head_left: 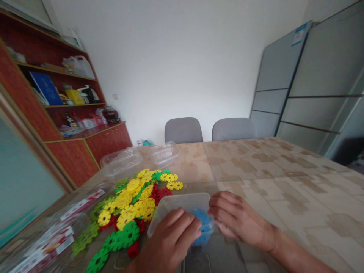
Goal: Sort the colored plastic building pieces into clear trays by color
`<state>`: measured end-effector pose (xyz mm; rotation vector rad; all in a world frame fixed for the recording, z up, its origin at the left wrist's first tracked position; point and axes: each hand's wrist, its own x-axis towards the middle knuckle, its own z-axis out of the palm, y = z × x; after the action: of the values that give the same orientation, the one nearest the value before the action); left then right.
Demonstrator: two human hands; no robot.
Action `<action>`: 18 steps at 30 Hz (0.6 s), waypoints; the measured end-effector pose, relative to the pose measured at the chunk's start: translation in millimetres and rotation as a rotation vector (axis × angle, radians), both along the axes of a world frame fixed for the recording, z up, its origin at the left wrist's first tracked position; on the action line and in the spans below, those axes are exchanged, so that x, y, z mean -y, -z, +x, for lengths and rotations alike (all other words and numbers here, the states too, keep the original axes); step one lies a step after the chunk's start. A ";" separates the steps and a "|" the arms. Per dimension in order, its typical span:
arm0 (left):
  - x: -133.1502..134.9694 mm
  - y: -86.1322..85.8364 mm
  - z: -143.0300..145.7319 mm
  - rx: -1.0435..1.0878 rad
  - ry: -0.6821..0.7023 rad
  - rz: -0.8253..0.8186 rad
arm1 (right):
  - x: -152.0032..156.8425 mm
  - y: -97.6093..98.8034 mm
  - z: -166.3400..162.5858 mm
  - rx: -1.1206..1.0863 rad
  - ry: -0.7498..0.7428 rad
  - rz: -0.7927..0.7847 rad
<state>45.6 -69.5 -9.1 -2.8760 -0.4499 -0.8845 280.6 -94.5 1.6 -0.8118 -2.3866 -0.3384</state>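
Observation:
My left hand (170,240) and my right hand (237,220) both grip a clear plastic container (182,206) with a lid, near the table's front edge. Blue pieces (201,223) show inside it between my fingers. My left fingers curl over the lid's near side. My right fingers clasp its right end. Just left of the container lies a heap of yellow, green and red snowflake-shaped plastic discs (133,204), spread flat on the table.
Two clear plastic tubs (122,161) (164,153) stand behind the heap. A clear box with red-and-white labels (57,235) lies at the left edge. Two grey chairs (183,130) face the far side of the patterned table (270,178). A wooden shelf unit (57,113) stands left.

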 end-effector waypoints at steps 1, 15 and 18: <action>0.6 1.0 -0.2 0.012 -0.005 0.012 | -0.6 0.8 -0.4 -0.004 0.032 -0.051; 15.3 0.3 3.1 0.085 -0.003 0.061 | -4.4 24.9 3.7 -0.107 0.104 -0.420; 15.3 1.0 2.5 0.043 0.007 0.069 | -5.2 21.4 3.9 -0.253 0.031 -0.453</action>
<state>48.1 -84.8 -10.2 -2.8025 -0.4053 -0.9459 284.5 -89.3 -19.8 -1.0224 -2.2360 0.2927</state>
